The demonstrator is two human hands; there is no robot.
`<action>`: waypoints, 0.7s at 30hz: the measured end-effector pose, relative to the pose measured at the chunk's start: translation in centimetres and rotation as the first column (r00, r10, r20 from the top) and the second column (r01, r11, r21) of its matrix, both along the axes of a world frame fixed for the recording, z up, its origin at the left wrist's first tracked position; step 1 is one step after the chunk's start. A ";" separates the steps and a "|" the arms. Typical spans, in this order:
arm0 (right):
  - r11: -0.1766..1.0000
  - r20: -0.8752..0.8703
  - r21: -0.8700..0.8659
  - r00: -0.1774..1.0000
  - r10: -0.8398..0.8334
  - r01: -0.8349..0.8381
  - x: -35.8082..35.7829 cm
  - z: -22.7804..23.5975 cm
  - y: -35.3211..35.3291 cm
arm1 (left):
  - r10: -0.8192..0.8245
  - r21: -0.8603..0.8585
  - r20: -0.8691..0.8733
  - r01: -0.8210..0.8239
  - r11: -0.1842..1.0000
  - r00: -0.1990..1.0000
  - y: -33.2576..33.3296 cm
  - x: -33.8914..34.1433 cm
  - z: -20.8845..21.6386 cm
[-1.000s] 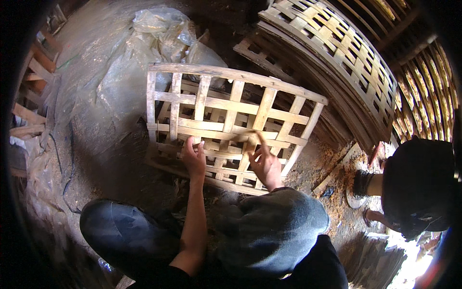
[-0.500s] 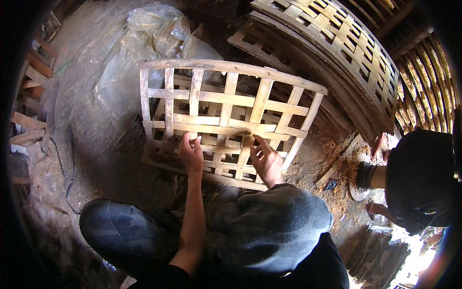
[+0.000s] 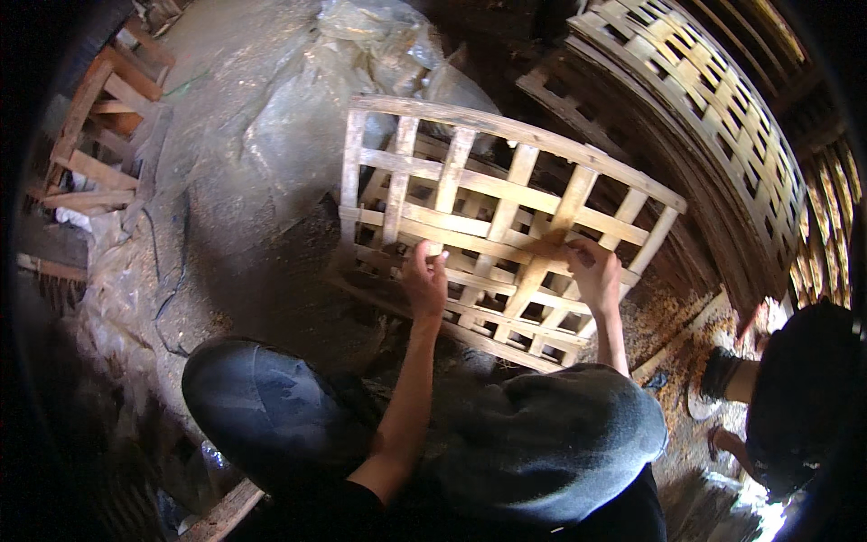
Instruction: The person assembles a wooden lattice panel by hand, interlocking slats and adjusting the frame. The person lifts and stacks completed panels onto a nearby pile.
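Note:
A woven lattice panel of pale flat slats, bamboo or wood by its look (image 3: 515, 134), leans tilted in front of my knees, with more crossed slats visible behind it. My left hand (image 3: 424, 285) is at its lower left part, fingers curled and closed. A small pale bit shows at the fingertips; I cannot make out whether it is held or part of a slat. My right hand (image 3: 596, 275) is over the panel's right half, thumb and fingers bent together in a pinch. What lies in that pinch, if anything, is too small to tell.
A stack of similar lattice panels (image 3: 704, 90) leans at the far right. Crumpled clear plastic sheeting (image 3: 379, 45) lies at the back. Wooden frames (image 3: 99, 176) stand at left. Another person's leg (image 3: 742, 379) is close by on the right. A dark cord (image 3: 160, 316) runs along the floor.
The whole view has swung left, so the scene sits further right. My right hand has lifted slightly off the slats and moved right relative to the panel; my left stays at the same part.

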State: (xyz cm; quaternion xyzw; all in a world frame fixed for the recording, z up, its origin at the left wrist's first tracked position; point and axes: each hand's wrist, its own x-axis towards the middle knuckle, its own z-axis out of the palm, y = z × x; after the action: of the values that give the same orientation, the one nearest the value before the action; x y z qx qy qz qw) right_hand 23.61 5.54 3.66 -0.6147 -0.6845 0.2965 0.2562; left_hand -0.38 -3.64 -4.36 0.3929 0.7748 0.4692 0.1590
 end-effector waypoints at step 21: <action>0.978 0.062 0.206 0.997 -0.039 0.025 -1.7 0.3 -1.4 | 0.068 0.010 -0.171 -0.067 0.998 0.983 -0.4 -0.5 -1.4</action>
State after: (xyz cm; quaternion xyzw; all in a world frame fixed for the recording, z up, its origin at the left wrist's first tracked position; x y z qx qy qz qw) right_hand 21.92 4.14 3.97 -0.6053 -0.7095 0.1999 0.3005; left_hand -0.84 -3.99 -5.77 0.4056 0.7974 0.4405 0.0749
